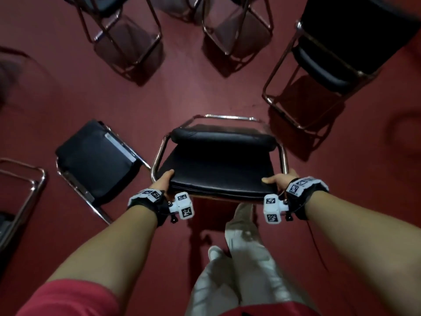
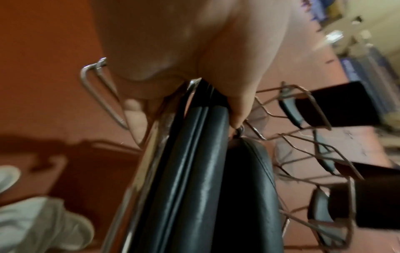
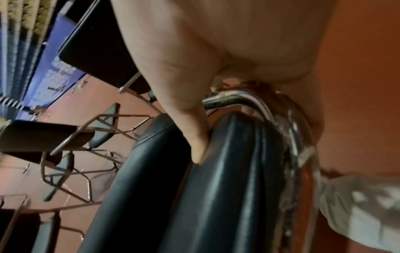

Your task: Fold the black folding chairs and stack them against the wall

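Left hand: the left hand (image 1: 163,182) grips the near left corner of the chair (image 1: 218,165), thumb on the seat pad, fingers curled under the chrome frame (image 1: 159,153).
Right hand: the right hand (image 1: 279,181) clamps the near right corner the same way, thumb pressed into the pad's edge.
Chair: mid-floor, between other chairs, seat and backrest drawn close together, seemingly part-folded; whether it is lifted off the red floor (image 1: 193,92) cannot be told.
Others: a flattened chair (image 1: 98,160) lies just to its left; open chairs (image 1: 330,65) stand along the far side.
Doing it well: likely best to close seat to back evenly, both hands moving together, thumbs kept clear of the pinching frame, then carry it upright past the neighbours' legs.
Wall: not visible in the head view.
Writing: only square coded markers on the wrist cameras (image 1: 182,205); a blue banner in the right wrist view is too blurred to read.
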The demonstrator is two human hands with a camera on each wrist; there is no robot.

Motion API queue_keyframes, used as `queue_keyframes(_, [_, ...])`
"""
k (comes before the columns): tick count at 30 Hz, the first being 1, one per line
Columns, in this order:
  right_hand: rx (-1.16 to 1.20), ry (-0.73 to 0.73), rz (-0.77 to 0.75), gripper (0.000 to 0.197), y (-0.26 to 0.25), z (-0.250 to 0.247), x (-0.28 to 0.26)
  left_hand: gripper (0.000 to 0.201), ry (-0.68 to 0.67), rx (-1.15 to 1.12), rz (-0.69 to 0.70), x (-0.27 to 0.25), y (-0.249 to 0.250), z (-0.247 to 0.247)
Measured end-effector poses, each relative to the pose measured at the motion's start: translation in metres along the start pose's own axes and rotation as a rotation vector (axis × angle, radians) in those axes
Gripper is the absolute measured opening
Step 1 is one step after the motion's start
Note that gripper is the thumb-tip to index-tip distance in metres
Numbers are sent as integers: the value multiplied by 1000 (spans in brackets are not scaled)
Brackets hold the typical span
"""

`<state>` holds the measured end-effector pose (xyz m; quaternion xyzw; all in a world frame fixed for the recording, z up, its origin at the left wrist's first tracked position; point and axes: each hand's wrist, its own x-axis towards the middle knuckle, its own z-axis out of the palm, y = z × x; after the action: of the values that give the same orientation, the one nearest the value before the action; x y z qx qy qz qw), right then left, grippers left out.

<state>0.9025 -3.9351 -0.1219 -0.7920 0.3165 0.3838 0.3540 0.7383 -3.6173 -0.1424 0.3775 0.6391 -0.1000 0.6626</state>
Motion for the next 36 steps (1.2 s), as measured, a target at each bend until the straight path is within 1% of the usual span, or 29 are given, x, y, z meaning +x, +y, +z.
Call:
queue_keyframes(3, [-1, 13, -37, 112, 26, 6, 9, 54, 46, -68, -35, 21, -60, -11])
queue_keyframes(6, [-11, 39, -53, 109, 55, 12, 23, 52, 79, -131, -75, 38, -107, -13])
queue_keyframes(7, [-14, 35, -54, 107, 67, 13, 30, 58, 83, -153, -79, 45, -121, -16])
queue_keyframes(8, [-10, 32, -45, 104, 82, 15, 38, 69, 80, -159, -87, 55, -137, -18])
queue_keyframes(9, [-1, 29, -35, 105, 96, 17, 47, 84, 80, -149, -96, 63, -150, -20])
queue_keyframes(10, [4, 23, -22, 109, 110, 18, 56, 99, 70, -129, -106, 74, -163, -22])
queue_keyframes(11, [-2, 22, -14, 115, 125, 21, 68, 107, 61, -139, -113, 90, -176, -25])
queue_keyframes(13, [-9, 16, -6, 125, 153, 29, 102, 114, 63, -184, -109, 110, -192, -24])
queue_keyframes(14, [-6, 12, 2, 126, 161, 33, 112, 117, 65, -179, -105, 112, -195, -21])
queue_keyframes(15, [-8, 2, 8, 124, 165, 38, 118, 115, 58, -169, -99, 112, -195, -15])
queue_keyframes(16, [-11, -4, 6, 118, 170, 43, 130, 106, 44, -173, -80, 123, -200, -10])
queue_keyframes(18, [-32, -24, -16, 103, 182, 55, 158, 70, 24, -207, -61, 143, -209, 0])
queue_keyframes(19, [-40, -24, -36, 99, 187, 60, 168, 59, 28, -207, -71, 149, -210, 4])
queue_keyframes(21, [-58, -27, -59, 99, 202, 74, 194, 57, 20, -228, -95, 175, -226, 9])
queue_keyframes(23, [-74, -46, -40, 96, 218, 86, 217, 55, 20, -243, -139, 194, -240, 16])
queue_keyframes(25, [-80, -53, -17, 87, 235, 96, 234, 47, 39, -278, -183, 207, -256, 19])
queue_keyframes(29, [-123, -64, 16, 75, 271, 113, 270, 27, 50, -279, -193, 240, -292, 24])
queue_keyframes(31, [-121, -94, 47, 77, 285, 123, 290, 29, 53, -283, -211, 257, -311, 24])
queue_keyframes(34, [-158, -91, 68, 80, 307, 138, 321, 45, 13, -289, -223, 283, -339, 25])
queue_keyframes(36, [-199, -83, 48, 76, 326, 148, 339, 45, -2, -286, -221, 302, -357, 26])
